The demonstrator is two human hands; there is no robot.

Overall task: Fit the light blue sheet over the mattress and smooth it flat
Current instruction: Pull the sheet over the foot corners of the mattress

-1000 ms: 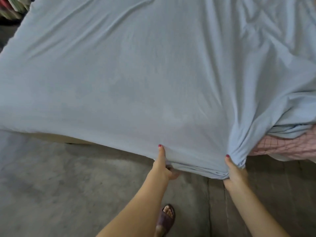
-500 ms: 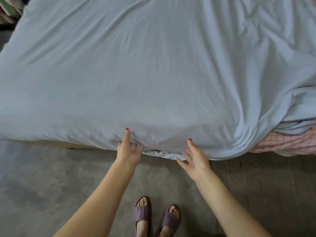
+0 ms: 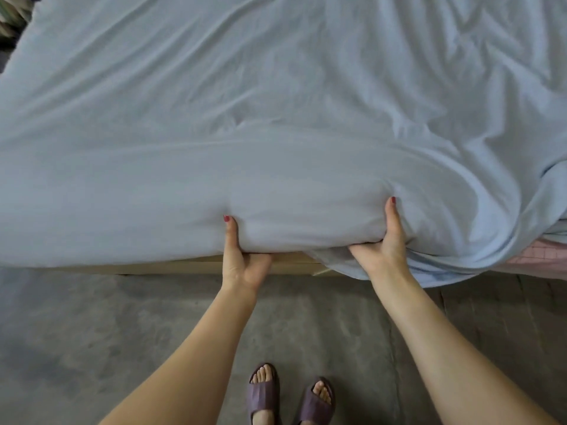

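Across nearly the whole view we've got the light blue sheet (image 3: 276,118) spread over the mattress, fairly flat on the left but rumpled into long folds toward the right, where a bunched corner hangs loose and a pink checked cover (image 3: 540,256) peeks out underneath. Below it runs a strip of the wooden bed frame (image 3: 171,266), and under that a bare grey concrete floor (image 3: 92,332) with our purple sandals (image 3: 290,397) planted close to the bed.

Our left hand (image 3: 241,262) is clamped on the mattress edge through the sheet, thumb up on the side, fingers curled underneath. Our right hand (image 3: 383,250) grips the same edge a bit further along, thumb up, fingers hooked under with loose fabric draped around the wrist.

Looks like we're tucking the hem under, so the trick is probably lifting the edge just enough, pulling the fabric taut toward us before pushing it under, then working rightward to that sloppy corner. Tugging too hard here could pop the far side off, we'd guess.
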